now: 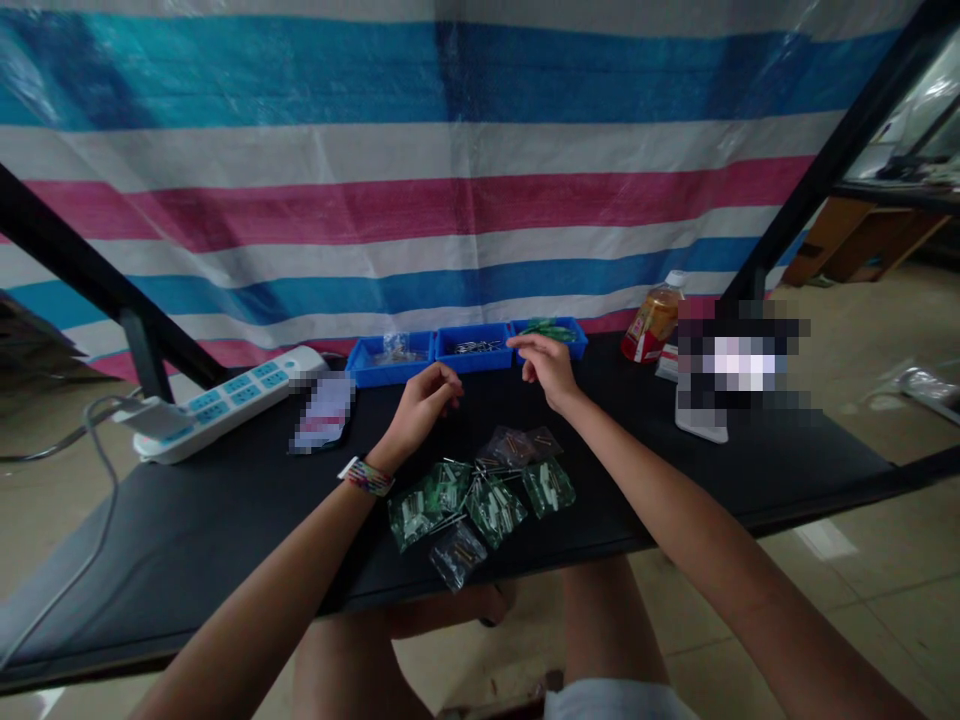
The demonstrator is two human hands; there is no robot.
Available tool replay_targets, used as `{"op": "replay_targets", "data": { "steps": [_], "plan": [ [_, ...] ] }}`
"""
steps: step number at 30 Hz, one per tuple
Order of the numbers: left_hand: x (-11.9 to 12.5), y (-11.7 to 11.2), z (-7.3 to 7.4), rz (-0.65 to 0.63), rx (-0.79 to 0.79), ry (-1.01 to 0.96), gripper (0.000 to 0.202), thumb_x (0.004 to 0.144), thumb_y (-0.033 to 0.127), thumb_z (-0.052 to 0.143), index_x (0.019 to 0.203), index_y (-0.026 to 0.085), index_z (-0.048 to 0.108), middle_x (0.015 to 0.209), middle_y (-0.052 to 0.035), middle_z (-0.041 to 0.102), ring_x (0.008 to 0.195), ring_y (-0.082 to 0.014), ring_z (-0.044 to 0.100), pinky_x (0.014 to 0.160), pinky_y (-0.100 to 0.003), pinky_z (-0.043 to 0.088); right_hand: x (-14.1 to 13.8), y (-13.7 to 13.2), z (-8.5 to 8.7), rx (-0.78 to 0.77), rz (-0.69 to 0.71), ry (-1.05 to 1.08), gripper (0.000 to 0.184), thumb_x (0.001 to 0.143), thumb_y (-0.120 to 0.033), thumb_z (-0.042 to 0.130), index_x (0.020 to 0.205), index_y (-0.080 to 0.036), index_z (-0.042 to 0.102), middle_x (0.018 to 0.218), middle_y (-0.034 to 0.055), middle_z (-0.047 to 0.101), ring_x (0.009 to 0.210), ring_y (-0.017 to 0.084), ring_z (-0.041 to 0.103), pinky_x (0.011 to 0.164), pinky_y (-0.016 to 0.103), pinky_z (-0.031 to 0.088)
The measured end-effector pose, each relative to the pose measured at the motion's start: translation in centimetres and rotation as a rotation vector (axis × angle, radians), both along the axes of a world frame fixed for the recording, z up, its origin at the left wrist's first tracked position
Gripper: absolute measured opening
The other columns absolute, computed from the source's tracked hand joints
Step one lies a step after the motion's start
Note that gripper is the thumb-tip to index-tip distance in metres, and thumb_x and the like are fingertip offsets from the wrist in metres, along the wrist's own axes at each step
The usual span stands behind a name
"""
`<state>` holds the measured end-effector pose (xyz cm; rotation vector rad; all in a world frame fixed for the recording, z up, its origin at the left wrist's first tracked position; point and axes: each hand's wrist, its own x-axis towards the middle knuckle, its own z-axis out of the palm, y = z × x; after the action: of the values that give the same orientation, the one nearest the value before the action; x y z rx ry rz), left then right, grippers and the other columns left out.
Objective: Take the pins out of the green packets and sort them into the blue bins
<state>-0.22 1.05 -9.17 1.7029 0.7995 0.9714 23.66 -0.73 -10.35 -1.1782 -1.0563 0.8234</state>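
My left hand (pixel 421 408) hovers over the black table with its fingers curled in. Whatever it may hold is hidden. My right hand (pixel 549 370) is at the front of the right blue bin (pixel 574 347), index finger stretched out and the others loosely bent, with nothing visible in it. That bin contains green packets (pixel 547 328). The middle blue bin (pixel 450 358) holds small metal pins or screws (pixel 474 347), and the left blue bin (pixel 360 372) has clear little bags (pixel 396 350). Below my hands lie several green packets of white plugs (pixel 495 510) and clear packets with brass-coloured pieces (pixel 459 552).
A white power strip (pixel 247 395) with a plugged-in cable lies at the left, beside a phone (pixel 325 412). A drink bottle (pixel 654 318) and a blurred-out object (pixel 739 365) are on the right. Striped sheeting (pixel 450 200) hangs behind the table, between black frame bars (pixel 832 140).
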Motion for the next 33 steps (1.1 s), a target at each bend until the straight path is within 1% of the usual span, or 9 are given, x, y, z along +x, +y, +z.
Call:
{"op": "replay_targets", "data": {
  "steps": [2,4,8,11,18,22,24,27,33],
  "plan": [
    [0.0,0.0,0.0,-0.010,-0.002,-0.003,0.018,0.081,0.037,0.066,0.082,0.020,0.060,0.076,-0.0007,0.063,0.063,-0.0139,0.058,0.054,-0.025,0.041,0.4,-0.1,0.3,-0.021,0.010,-0.037,0.026,0.075,-0.034,0.061,0.090,-0.017,0.073,0.084,0.0032,0.075,0.043,0.006,0.048,0.042,0.020,0.032],
    [0.0,-0.1,0.0,-0.021,-0.003,-0.001,0.017,0.081,0.036,0.066,0.082,0.020,0.060,0.075,-0.0002,0.063,0.062,-0.0134,0.058,0.054,-0.024,0.041,0.8,-0.4,0.7,-0.093,0.195,-0.122,0.024,0.075,-0.035,0.065,0.087,-0.016,0.074,0.074,0.0006,0.071,0.044,0.007,0.048,0.042,0.020,0.030],
    [0.1,-0.3,-0.1,-0.034,0.001,0.027,0.016,0.081,0.034,0.066,0.083,0.019,0.060,0.075,0.0004,0.062,0.063,-0.0134,0.059,0.054,-0.024,0.041,1.1,-1.3,1.7,-0.172,0.668,-0.441,0.027,0.068,-0.037,0.086,0.081,-0.015,0.078,0.072,0.0014,0.072,0.057,0.010,0.056,0.053,0.021,0.039],
    [0.1,-0.6,-0.2,-0.053,0.000,0.046,0.016,0.081,0.034,0.066,0.086,0.020,0.061,0.077,-0.0001,0.063,0.064,-0.0138,0.059,0.054,-0.024,0.040,0.8,-2.0,2.2,-0.189,0.805,-0.656,0.031,0.062,-0.036,0.094,0.082,-0.015,0.082,0.072,0.0018,0.074,0.064,0.012,0.060,0.061,0.023,0.043],
    [0.2,-0.7,-0.7,-0.103,0.040,0.076,0.014,0.084,0.032,0.063,0.091,0.019,0.062,0.080,-0.0009,0.064,0.065,-0.0141,0.060,0.054,-0.024,0.041,-0.1,-2.5,2.2,-0.160,0.809,-0.820,0.017,0.069,-0.029,0.091,0.078,-0.017,0.083,0.076,0.0025,0.076,0.069,0.015,0.065,0.068,0.026,0.046],
    [0.2,-0.5,-1.0,-0.109,0.057,0.082,0.014,0.084,0.031,0.062,0.091,0.018,0.062,0.079,-0.0006,0.064,0.064,-0.0135,0.060,0.054,-0.024,0.041,-0.3,-2.2,1.4,-0.164,0.683,-0.800,0.008,0.081,-0.021,0.081,0.085,-0.014,0.082,0.078,0.0038,0.076,0.073,0.016,0.066,0.070,0.026,0.046],
    [0.2,-0.4,-1.2,-0.110,0.066,0.089,0.015,0.084,0.031,0.061,0.091,0.018,0.062,0.078,-0.0007,0.064,0.064,-0.0136,0.060,0.053,-0.024,0.041,-0.2,-2.0,1.1,-0.161,0.630,-0.806,0.012,0.086,-0.021,0.078,0.094,-0.012,0.081,0.080,0.0045,0.075,0.075,0.015,0.066,0.070,0.026,0.046],
    [0.3,-0.3,-1.3,-0.092,0.079,0.098,0.016,0.085,0.032,0.061,0.092,0.018,0.062,0.079,-0.0010,0.065,0.064,-0.0137,0.061,0.054,-0.024,0.041,0.0,-2.1,1.1,-0.135,0.647,-0.862,0.023,0.080,-0.021,0.085,0.100,-0.013,0.081,0.085,0.0040,0.074,0.077,0.015,0.065,0.071,0.025,0.045],
    [0.3,-0.2,-1.4,-0.055,0.131,0.151,0.020,0.087,0.037,0.063,0.093,0.018,0.066,0.082,-0.0023,0.067,0.067,-0.0152,0.060,0.057,-0.025,0.044,-0.4,-2.1,1.0,-0.122,0.580,-0.913,0.008,0.078,-0.016,0.083,0.079,-0.013,0.076,0.082,0.0036,0.071,0.072,0.014,0.062,0.068,0.026,0.043]
  ]
}}
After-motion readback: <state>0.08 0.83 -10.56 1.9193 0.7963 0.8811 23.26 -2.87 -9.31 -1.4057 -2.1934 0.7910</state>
